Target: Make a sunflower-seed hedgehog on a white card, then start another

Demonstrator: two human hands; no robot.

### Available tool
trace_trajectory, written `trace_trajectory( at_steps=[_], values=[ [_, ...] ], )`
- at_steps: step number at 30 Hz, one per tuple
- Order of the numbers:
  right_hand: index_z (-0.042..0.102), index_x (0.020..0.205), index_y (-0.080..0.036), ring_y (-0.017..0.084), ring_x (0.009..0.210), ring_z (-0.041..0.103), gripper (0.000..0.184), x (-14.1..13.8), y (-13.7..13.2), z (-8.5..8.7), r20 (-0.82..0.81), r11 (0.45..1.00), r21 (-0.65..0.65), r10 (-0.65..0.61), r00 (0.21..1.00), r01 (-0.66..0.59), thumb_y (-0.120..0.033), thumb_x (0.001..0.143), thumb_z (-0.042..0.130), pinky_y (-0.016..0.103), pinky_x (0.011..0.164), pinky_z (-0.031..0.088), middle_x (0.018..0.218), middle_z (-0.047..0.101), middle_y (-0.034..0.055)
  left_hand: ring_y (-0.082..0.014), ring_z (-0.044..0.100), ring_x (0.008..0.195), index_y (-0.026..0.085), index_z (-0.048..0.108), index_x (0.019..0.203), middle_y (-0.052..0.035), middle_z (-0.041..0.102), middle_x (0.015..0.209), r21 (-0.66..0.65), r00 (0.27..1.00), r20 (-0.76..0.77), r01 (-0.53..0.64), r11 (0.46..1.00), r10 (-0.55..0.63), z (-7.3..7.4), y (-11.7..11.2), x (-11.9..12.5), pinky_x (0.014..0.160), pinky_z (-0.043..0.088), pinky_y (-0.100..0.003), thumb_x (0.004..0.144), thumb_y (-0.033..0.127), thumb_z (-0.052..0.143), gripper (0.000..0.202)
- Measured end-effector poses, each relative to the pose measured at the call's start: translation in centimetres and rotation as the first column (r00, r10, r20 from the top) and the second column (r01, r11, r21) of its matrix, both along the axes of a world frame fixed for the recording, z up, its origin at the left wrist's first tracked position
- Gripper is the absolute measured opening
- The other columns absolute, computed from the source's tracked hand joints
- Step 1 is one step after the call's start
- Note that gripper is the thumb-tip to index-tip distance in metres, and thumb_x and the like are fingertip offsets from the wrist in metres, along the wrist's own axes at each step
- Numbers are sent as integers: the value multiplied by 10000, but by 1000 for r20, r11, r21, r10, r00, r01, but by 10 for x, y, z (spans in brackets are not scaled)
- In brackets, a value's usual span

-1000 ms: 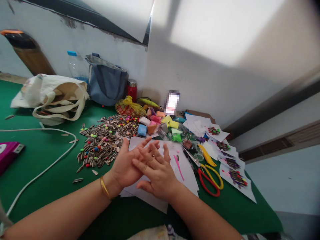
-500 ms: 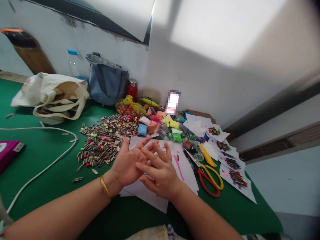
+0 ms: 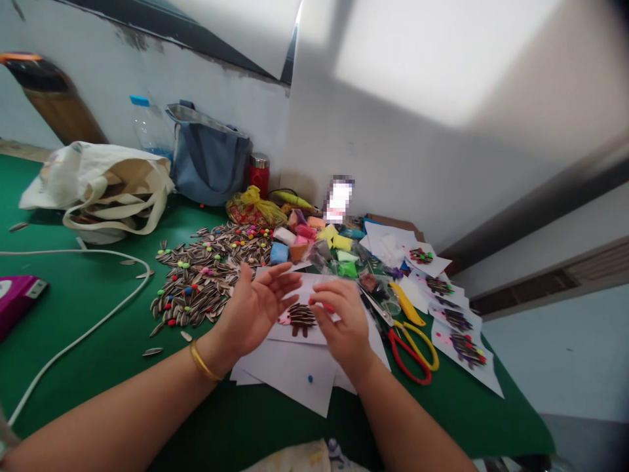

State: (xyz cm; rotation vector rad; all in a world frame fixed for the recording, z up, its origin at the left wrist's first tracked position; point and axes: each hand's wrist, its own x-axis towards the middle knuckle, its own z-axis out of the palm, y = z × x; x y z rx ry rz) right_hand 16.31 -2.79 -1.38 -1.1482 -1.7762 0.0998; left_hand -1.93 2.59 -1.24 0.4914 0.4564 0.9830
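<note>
- Now my two hands stand apart above the white sheets (image 3: 295,364); half a second ago, the right fingers were lying over the left palm.
- With this parting, a small seed hedgehog on paper (image 3: 302,316) has become visible, and also a blue bead (image 3: 310,378), which lies on the sheet nearer to me. I judge that the rubbing of the palms is finished, or at least paused.
- My left hand (image 3: 253,311) is spread, its palm turned inward and its fingers loosely bent; I see nothing held in it.
- My right hand (image 3: 346,328) has its fingers curved towards the thumb. A small red patch (image 3: 327,306) shows between them, but whether I pinch it or it lies behind, I cannot tell.
- The hedgehog lies between both hands, somewhat below them, with its pink face to the left side; the right fingers are nearest to its spines.
- On the green surface (image 3: 491,432), the pile of striped seeds (image 3: 196,288) is at the left of the left hand, while the scissors (image 3: 410,351) rest to the right of the right hand.
</note>
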Motion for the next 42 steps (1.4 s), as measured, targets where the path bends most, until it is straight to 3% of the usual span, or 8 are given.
trace_trajectory(
  at_steps=[2,4,7,9,12,15,21,42],
  values=[
    [685,979,-242,205,932,648,108,13,6,-5,-54,995,-85,-55,997,50,-258,941,586,394,894,499,956,719,42,-183,609,869,179,698,947,-50,669,870,164,945,-253,-169,972,207,-5,8,-2,775,478,-284,871,542,601,383],
    [695,962,-232,213,919,652,111,23,11,-12,-92,979,-183,-111,990,93,-283,922,604,381,866,506,945,721,50,-157,565,761,183,679,847,-8,621,762,385,807,-485,-149,911,337,-11,15,-4,728,447,-272,820,423,693,242],
    [704,978,-227,222,953,653,131,27,17,-23,-93,945,-314,-123,988,88,-295,886,641,378,877,501,979,725,54,-184,577,771,190,667,828,-19,637,797,600,595,-679,112,792,430,-22,20,-7,730,450,-309,813,361,679,172],
    [708,962,-228,216,940,652,116,25,19,-28,-72,927,-369,-100,992,67,-279,872,654,363,858,497,967,726,44,-204,591,817,199,685,833,-32,645,839,664,434,-737,326,673,518,-26,21,-8,756,447,-330,823,309,656,114],
    [723,913,-236,204,910,646,90,19,21,-32,0,913,-406,-43,999,39,-211,867,649,345,833,476,922,732,26,-223,600,884,206,712,841,-46,652,871,638,250,-734,573,514,632,-30,18,-8,807,432,-347,844,240,629,89],
    [739,898,-246,210,926,634,129,14,24,-33,98,916,-398,-7,995,46,-164,863,645,359,866,442,901,745,16,-230,608,901,209,734,881,-55,660,874,574,147,-713,684,450,686,-30,15,-7,818,428,-347,840,211,642,101],
    [746,942,-243,206,911,623,169,8,27,-37,169,913,-402,3,986,66,-131,842,669,344,847,434,914,745,13,-230,609,883,204,745,903,-62,668,874,511,90,-705,752,416,704,-33,13,-6,791,418,-344,860,219,631,122],
    [753,870,-256,203,873,615,163,2,26,-32,288,909,-400,4,958,116,-119,840,669,332,816,403,857,748,-2,-224,611,868,192,729,848,-62,663,847,493,64,-697,766,413,714,-36,13,-5,771,412,-335,860,205,622,109]
  ],
)
